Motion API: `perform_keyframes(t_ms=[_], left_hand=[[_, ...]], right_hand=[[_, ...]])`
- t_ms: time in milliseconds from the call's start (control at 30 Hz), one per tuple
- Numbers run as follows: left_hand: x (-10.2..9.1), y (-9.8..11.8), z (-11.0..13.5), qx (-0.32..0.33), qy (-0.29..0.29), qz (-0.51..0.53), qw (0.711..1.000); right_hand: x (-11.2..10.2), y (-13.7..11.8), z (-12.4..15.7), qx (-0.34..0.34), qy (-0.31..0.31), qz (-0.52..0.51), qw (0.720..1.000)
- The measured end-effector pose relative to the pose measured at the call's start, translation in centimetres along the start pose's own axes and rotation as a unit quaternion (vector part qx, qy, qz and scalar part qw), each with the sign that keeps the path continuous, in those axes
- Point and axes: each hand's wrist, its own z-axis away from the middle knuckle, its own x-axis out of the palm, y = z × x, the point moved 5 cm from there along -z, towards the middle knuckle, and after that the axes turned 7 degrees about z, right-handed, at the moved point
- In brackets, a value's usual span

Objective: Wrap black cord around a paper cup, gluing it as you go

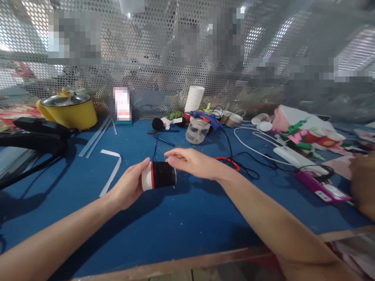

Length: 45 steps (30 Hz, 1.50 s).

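My left hand (131, 181) is wrapped around the white end of a small cup-shaped piece, held on its side just above the blue table. A black cord-like winding (164, 174) covers most of this cup, with a thin red band (152, 175) beside the white part. From the winding a thin black strand (155, 150) runs up toward a black yarn ball (157, 124). At the cup's right end is my right hand (190, 162), its fingers stretched out over the rim. Whether it touches the cup is unclear.
A bent white strip (117, 168) lies left. Behind stand a yellow pot (70, 111), a phone (122, 103), a clear jar (197, 132) and a blue glue gun (209, 118). Cables, a purple power strip (322, 187) and another person's blurred hand (363, 179) are right.
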Motion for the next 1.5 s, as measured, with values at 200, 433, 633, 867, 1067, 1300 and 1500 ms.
perform_keyframes(t_ms=[200,433,633,867,1067,1300,1500], left_hand=[[0.3,0.5,0.5,0.045,-0.064,-0.123,0.989],[0.5,0.4,0.7,0.080,-0.070,-0.300,0.948],[0.7,0.2,0.9,0.126,-0.081,-0.354,0.923],[0.9,0.4,0.8,0.125,-0.116,-0.318,0.933],[0.5,0.4,0.8,0.117,-0.074,-0.319,0.938],[1.0,-0.1,1.0,0.071,-0.139,-0.289,0.945],[0.3,-0.1,0.3,0.008,-0.054,-0.131,0.990]], right_hand=[[1.9,0.4,1.4,-0.002,-0.032,-0.056,0.998],[2.5,0.8,1.9,0.002,0.014,-0.097,0.995],[3.0,0.8,2.1,0.016,-0.015,-0.168,0.986],[2.6,0.4,2.2,0.010,0.069,-0.084,0.994],[2.9,0.6,2.2,-0.012,-0.014,-0.078,0.997],[2.8,0.7,2.0,-0.037,-0.048,-0.096,0.994],[3.1,-1.0,2.6,-0.093,0.022,0.103,0.990]])
